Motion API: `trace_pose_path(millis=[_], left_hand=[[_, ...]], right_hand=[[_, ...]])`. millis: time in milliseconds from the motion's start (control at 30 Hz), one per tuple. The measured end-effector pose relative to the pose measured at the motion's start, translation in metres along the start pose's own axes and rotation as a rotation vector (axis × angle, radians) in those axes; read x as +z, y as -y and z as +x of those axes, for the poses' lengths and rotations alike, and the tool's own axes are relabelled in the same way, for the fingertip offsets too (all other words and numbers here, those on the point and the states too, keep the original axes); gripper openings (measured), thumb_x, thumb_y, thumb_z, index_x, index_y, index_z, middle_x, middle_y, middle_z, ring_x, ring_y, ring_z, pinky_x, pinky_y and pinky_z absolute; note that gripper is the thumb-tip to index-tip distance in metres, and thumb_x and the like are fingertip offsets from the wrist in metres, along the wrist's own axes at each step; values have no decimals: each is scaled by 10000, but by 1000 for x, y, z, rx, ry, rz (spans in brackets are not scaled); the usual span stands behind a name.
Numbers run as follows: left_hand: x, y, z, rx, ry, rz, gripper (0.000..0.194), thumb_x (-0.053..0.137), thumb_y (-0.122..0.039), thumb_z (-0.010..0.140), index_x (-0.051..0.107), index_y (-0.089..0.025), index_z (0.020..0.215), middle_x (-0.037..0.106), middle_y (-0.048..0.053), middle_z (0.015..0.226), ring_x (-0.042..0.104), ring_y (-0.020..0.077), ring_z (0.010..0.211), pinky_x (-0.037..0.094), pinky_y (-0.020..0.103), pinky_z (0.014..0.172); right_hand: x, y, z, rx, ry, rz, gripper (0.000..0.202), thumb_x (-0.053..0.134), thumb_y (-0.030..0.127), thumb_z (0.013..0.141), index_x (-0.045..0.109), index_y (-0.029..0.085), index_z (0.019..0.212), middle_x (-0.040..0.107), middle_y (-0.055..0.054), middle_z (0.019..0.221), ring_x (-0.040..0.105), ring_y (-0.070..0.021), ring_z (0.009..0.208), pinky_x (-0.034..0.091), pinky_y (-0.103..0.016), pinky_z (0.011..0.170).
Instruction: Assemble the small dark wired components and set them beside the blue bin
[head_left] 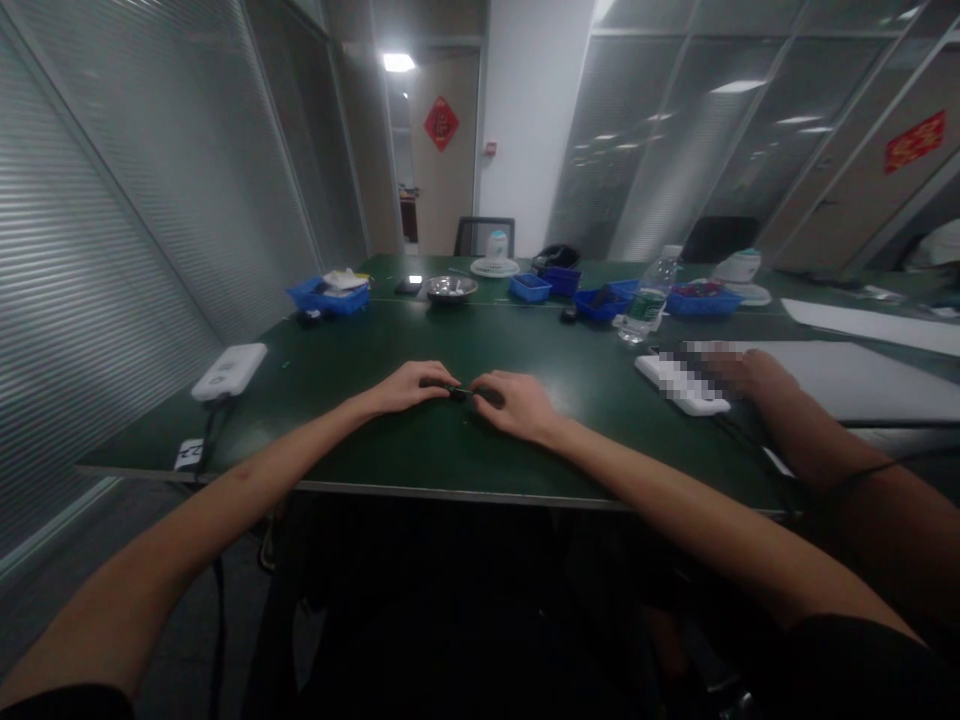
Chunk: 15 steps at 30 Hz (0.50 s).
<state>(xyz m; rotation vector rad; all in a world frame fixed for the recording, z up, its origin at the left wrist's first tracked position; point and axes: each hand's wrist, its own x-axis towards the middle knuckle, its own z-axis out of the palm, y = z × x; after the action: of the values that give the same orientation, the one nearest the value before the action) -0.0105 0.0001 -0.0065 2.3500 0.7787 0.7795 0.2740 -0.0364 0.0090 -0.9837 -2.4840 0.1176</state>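
Note:
Both hands meet low over the green table (360, 350), near its front edge. My left hand (409, 388) is closed, its thumb and fingertips pinching a small black object (456, 393) close to the tabletop. Facing it, my right hand (521, 405) is closed with curled fingers around something dark, mostly hidden by the fingers. A thin, light sliver bridges the short gap between the two sets of fingertips. The black object is too small and dim for me to tell its kind.
A white power bank (229, 372) with a cable lies left. Farther back are a blue tray (330, 297), a metal bowl (451, 290), a small blue bin (530, 288) and a water bottle (649, 300). At right, another person's hand (731, 370) rests by a white device (679, 388).

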Motion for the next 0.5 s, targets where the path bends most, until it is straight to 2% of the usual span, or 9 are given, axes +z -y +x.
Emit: trace_pose_path(millis=[300,500], left_hand=[[1,2,0,-10,3,-17,288,710,-338,989,798,-228,1240,723,104,1158,675,231,1070,519,375,958],[0,-2,0,-102,3,52,503,746,-391,955,682,-221,1425,720,105,1189,670,246,1054,520,401,952]], right_hand=[[4,-3,2,-55,45,-16,303,532,366,1082,690,238,1307,732,-81,1181,691,-209,978,478,-308,835],[7,-3,6,45,27,-12,317,489,381,1111,650,247,1348,728,-83,1229,696,-218,1022,483,-315,861]])
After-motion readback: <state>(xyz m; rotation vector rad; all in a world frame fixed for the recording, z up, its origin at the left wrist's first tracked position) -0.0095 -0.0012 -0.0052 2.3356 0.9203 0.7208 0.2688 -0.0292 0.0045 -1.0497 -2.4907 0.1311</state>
